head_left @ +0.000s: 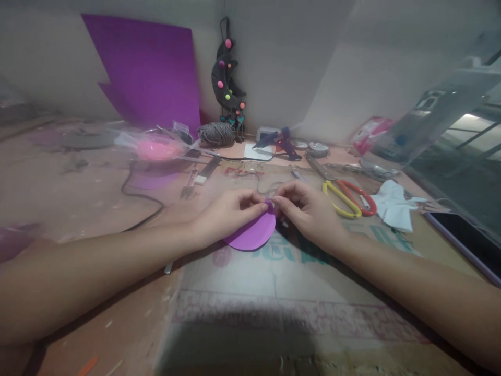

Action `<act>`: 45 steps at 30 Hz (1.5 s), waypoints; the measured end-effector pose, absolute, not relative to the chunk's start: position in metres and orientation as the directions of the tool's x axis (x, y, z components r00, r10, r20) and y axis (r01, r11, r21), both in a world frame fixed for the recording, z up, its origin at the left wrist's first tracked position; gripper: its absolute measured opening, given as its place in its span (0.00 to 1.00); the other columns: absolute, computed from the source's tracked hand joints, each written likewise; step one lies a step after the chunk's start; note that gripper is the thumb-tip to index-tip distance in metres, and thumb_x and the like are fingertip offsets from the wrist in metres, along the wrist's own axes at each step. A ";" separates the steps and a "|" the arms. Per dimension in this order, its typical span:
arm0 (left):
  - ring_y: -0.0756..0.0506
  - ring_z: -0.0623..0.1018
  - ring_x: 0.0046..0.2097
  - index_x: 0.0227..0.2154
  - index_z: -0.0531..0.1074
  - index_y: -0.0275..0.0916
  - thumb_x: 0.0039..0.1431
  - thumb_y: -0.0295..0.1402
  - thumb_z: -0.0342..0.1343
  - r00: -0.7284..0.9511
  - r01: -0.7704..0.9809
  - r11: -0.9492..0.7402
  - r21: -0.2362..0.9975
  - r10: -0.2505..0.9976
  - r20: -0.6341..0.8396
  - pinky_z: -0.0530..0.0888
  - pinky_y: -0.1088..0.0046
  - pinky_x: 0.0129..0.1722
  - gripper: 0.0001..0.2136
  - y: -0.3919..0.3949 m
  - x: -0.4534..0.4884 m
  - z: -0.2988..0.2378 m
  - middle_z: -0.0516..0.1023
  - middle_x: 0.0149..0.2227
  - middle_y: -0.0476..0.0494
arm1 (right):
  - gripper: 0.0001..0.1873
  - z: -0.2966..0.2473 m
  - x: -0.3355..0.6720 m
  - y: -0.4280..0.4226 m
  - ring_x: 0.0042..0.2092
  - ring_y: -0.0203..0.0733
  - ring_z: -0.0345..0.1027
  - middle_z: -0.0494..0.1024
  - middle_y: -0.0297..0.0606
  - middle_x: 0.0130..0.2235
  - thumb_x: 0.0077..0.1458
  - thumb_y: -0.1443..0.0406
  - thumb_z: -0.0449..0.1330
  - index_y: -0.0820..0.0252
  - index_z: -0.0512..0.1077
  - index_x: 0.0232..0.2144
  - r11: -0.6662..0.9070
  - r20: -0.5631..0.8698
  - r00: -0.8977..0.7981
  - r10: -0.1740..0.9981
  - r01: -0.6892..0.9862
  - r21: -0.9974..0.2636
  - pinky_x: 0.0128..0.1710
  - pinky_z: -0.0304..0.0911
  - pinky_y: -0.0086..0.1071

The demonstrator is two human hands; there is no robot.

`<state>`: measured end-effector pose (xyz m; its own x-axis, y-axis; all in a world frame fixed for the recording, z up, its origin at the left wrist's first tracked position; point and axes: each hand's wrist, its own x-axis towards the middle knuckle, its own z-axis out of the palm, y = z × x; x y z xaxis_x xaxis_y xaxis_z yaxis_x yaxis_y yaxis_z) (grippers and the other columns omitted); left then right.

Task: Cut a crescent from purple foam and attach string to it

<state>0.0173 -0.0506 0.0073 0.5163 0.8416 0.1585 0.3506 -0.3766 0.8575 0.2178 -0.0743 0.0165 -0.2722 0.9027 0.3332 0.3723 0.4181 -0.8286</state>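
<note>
My left hand (229, 211) and my right hand (307, 209) meet at the middle of the desk, fingers pinched together on the top edge of a round purple paper piece (254, 234). The disc hangs below my fingers over a flat cardboard sheet (282, 284) that covers the desk. Both forearms reach in from the lower corners. What exactly sits between the fingertips at the disc's edge is too small to make out.
Yellow-and-red scissors (348, 198) lie just right of my right hand, with white paper scraps (395, 206) and a tablet (467, 243) beyond. A glue gun (279, 141), ball of yarn (216, 133), black cable (143, 196), snips (189, 185), purple sheet (151, 73) and moon ornament (229, 83) stand behind.
</note>
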 end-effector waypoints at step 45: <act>0.48 0.77 0.36 0.34 0.77 0.39 0.63 0.37 0.56 0.526 0.343 -0.382 0.858 0.835 0.162 0.72 0.73 0.37 0.09 -0.056 0.018 0.009 0.81 0.34 0.49 | 0.03 0.012 0.220 -0.077 0.37 0.39 0.73 0.77 0.36 0.36 0.62 0.67 0.58 0.56 0.67 0.39 0.554 0.423 -0.362 0.831 0.463 -0.692 0.36 0.69 0.32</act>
